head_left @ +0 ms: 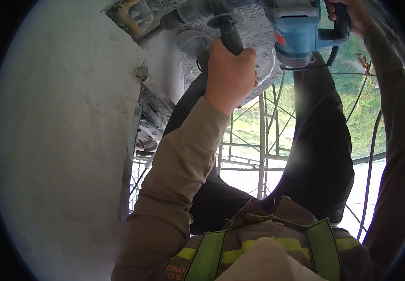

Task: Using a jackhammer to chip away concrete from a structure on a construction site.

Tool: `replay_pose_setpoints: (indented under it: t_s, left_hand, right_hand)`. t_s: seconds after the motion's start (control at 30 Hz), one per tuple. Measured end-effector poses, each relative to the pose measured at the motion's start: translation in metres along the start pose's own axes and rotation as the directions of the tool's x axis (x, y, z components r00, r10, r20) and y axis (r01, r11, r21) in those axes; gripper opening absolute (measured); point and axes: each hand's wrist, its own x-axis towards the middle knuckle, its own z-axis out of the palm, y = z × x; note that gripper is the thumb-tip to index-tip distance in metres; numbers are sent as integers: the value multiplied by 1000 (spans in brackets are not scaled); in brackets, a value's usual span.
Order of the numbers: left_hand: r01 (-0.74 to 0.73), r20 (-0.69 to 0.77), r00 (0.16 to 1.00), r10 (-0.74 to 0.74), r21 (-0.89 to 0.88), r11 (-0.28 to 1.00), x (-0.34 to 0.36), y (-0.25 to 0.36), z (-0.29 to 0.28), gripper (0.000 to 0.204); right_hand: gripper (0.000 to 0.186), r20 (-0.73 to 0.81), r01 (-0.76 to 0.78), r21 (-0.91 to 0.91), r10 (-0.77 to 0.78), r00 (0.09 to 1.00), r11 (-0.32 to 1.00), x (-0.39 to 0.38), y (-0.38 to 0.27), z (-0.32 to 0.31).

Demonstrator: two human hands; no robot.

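My left hand (230, 77) grips the dark side handle (226, 33) of a blue-and-grey demolition hammer (292, 29) at the top of the view, fingers wrapped round it. My right hand (354, 14), at the upper right, is closed on the tool's black rear handle (341, 23). The chisel bit (151, 31) points left toward a broken hole (126, 18) in the concrete; whether its tip touches is unclear. Rough, chipped concrete (193, 23) lies behind the tool, beside a pale cylindrical shape (193, 42).
A pale concrete wall (62, 140) fills the left, with a chipped edge. My dark-trousered legs (317, 122) frame metal scaffolding (261, 150), greenery showing beyond it. A black cable (334, 56) loops from the tool, and another cable (370, 178) hangs at the right.
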Motion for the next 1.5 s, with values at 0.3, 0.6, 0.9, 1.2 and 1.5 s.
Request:
replay_pose_setpoints:
  t_s: [0.3, 0.6, 0.9, 1.2, 1.5]
  left_hand:
    - [-62, 11, 998, 61, 306, 950, -8, -38, -36, 33]
    - [27, 17, 999, -40, 481, 876, -34, -24, -71, 38]
    - [-5, 65, 997, -47, 639, 769, -35, -37, -106, 43]
    - [36, 28, 997, -73, 660, 750, -44, -56, -66, 44]
    - [127, -89, 992, -91, 690, 713, -41, -43, -26, 41]
  right_hand:
    - [13, 168, -90, 166, 61, 984, 982, -36, 72, 8]
    - [9, 146, -81, 305, 38, 989, 949, -113, 82, 40]
    - [6, 207, -213, 475, 127, 970, 854, -145, 118, 86]
    - [16, 245, -182, 487, 66, 967, 854, -155, 169, 53]
    - [13, 256, -122, 447, 4, 967, 886, -82, 180, 36]
